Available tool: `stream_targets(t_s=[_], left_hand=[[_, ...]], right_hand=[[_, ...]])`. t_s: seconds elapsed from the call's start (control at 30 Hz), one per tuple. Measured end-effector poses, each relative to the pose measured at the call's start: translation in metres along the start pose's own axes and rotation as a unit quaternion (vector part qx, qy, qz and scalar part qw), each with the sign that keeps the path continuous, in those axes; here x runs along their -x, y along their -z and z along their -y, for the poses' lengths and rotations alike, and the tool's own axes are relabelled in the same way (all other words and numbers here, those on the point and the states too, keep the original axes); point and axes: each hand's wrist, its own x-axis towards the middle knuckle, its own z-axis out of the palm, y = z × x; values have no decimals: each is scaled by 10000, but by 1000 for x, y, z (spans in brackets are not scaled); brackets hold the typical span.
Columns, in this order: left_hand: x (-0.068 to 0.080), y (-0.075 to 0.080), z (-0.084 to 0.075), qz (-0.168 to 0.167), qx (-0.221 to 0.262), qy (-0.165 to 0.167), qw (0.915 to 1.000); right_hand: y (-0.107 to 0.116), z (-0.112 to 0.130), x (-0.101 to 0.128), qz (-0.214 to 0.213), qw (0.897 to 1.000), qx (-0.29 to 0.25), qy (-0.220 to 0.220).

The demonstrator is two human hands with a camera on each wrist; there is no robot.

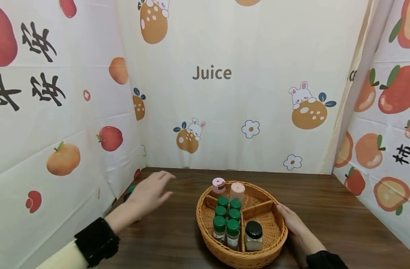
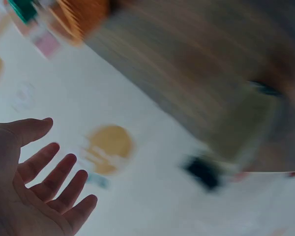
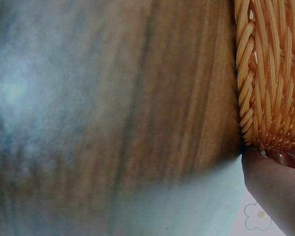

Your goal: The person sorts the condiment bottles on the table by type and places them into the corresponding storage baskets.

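A round wicker basket (image 1: 208, 244) with inner dividers stands on the table. My right hand (image 1: 297, 224) grips its right rim; the right wrist view shows that hand (image 3: 270, 179) against the woven wall. Several green-capped jars (image 1: 233, 228) stand in the basket's left compartment. At the back are a lilac-capped bottle (image 1: 219, 185) and a pink-capped bottle (image 1: 237, 190). A black-lidded jar (image 1: 254, 235) sits in the front right part. My left hand (image 1: 149, 192) hovers left of the basket, holding nothing; in the left wrist view its fingers (image 2: 66, 179) are spread and loosely bent.
Behind my left forearm, a green-topped item (image 1: 131, 188) is mostly hidden. A blurred pale container (image 2: 243, 128) shows in the left wrist view. Fruit-printed cloth walls (image 1: 211, 97) enclose the brown wooden table (image 1: 329, 209) at the back and both sides.
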Motion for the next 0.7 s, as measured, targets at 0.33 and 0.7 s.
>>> stream_targets(t_s=[0.33, 0.7], left_hand=[[44, -16, 89, 440, 792, 1529, 9841], [61, -41, 109, 286, 954, 1752, 9795]], right_hand=[[1, 0, -2, 25, 10000, -4, -56], [2, 0, -4, 15, 10000, 11, -97]])
